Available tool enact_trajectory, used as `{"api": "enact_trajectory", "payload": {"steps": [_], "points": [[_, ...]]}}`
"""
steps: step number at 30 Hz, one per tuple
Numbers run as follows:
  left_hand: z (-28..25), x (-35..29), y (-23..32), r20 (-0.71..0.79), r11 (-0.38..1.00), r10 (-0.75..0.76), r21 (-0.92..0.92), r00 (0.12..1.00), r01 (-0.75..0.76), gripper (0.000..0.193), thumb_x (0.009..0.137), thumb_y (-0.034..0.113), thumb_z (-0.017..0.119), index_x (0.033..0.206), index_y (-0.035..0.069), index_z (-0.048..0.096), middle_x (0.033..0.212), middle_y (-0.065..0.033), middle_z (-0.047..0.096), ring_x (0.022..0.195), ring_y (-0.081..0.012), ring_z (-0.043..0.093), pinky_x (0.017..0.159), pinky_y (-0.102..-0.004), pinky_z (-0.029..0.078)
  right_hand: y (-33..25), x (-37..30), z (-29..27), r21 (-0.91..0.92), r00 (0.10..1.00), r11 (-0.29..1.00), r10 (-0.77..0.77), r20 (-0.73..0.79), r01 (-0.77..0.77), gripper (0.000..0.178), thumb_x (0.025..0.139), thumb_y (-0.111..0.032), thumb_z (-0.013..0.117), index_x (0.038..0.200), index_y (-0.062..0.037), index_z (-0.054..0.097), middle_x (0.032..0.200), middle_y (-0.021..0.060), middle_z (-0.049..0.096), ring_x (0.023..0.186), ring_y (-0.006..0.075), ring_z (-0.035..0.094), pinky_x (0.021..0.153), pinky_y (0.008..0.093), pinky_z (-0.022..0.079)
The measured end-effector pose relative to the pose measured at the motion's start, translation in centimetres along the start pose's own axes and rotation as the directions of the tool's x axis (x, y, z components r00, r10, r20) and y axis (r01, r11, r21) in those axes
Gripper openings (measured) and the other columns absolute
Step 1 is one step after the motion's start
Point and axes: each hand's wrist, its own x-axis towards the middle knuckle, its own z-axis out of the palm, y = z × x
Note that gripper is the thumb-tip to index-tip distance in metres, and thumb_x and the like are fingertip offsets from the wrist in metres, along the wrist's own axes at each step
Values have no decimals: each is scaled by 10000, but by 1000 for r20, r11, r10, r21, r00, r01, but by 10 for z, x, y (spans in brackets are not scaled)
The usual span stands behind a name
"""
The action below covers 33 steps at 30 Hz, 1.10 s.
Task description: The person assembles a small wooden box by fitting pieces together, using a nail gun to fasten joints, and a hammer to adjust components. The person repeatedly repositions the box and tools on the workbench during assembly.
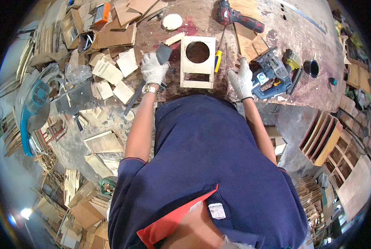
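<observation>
My left hand [154, 68], in a white knit glove, grips a dark grey flat piece [164, 53], perhaps sandpaper; its exact kind is unclear. Just right of it lies a pale wooden box [198, 69] with a large round hole and a smaller rectangular opening. Past the box is a screwdriver [217, 61] with a yellow and blue handle. My right hand [241, 79], gloved too, rests by the table's near edge with fingers apart and nothing in them. Close on its right stands a blue and grey jigsaw [270, 74]. A dark bar [134, 97] lies under my left wrist.
A red and black cordless drill [237, 17] and a round wooden disc [172, 21] lie farther back. Wood offcuts [107, 71] crowd the table's left side. At far left stands a blue circular-blade saw [38, 99]. A black round cup [311, 68] sits right of the jigsaw.
</observation>
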Motion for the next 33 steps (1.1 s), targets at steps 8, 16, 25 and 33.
{"api": "enact_trajectory", "payload": {"steps": [8,16,25,33], "points": [[-72,-12,17,-237,880,344,-255,909,-400,596,748,216,943,1224,55,623,1083,-179,718,988,-364,741,871,-451,594,-36,-14,-34,454,985,885,24,170,-100,602,931,56,650,1517,-36,548,1313,178,722,1124,189,731,918,314,601],[-73,-44,73,14,668,724,-266,690,-695,476,692,50,850,1121,54,646,1134,-171,636,1114,-392,641,983,-495,536,-84,-13,-36,216,777,956,-287,560,197,680,865,28,719,1527,-67,596,1096,136,763,987,170,721,865,332,582],[-59,-47,65,-21,617,752,-328,659,-715,486,678,23,835,1125,46,644,1125,-171,630,1104,-399,639,972,-484,549,-61,-15,-19,164,793,916,-400,459,367,549,782,34,711,1324,-57,714,1082,163,751,981,302,759,864,392,605],[-57,-50,61,-5,650,716,-360,698,-669,470,700,51,828,1135,46,652,1085,-155,637,1090,-387,652,950,-471,565,-60,-21,-13,72,755,861,-479,447,504,500,790,-31,775,1286,-73,723,1165,181,730,1076,395,732,940,440,597]]}}
